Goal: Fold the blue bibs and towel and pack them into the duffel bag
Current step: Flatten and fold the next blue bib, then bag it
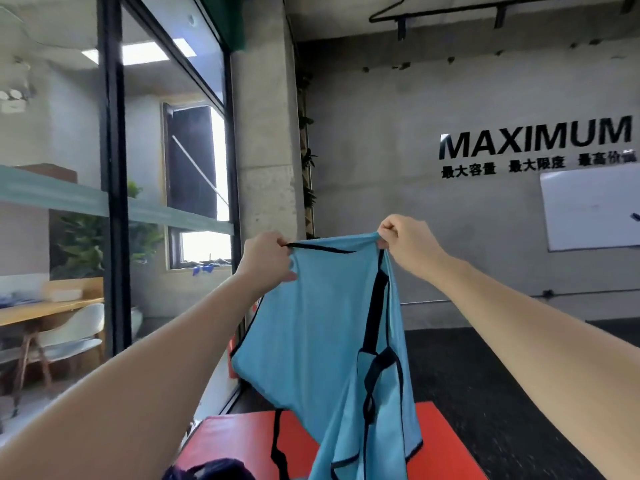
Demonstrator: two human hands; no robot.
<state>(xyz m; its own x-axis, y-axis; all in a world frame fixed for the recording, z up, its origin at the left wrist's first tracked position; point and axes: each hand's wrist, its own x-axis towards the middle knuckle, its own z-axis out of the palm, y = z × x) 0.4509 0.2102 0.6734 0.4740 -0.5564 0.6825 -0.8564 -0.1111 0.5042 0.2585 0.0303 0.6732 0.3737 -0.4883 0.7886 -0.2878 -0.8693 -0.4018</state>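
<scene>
A blue bib with black trim hangs in the air, held up at its top edge by both raised hands. The left hand pinches the black-edged corner; the right hand grips the opposite bunched corner, fingers curled round the cloth. Below the hands, the bib's lower end drapes over a red mat. A dark bag, partly in view, lies under the left forearm. Beyond the right hand, a concrete wall reads "MAXIMUM" beside a whiteboard.
</scene>
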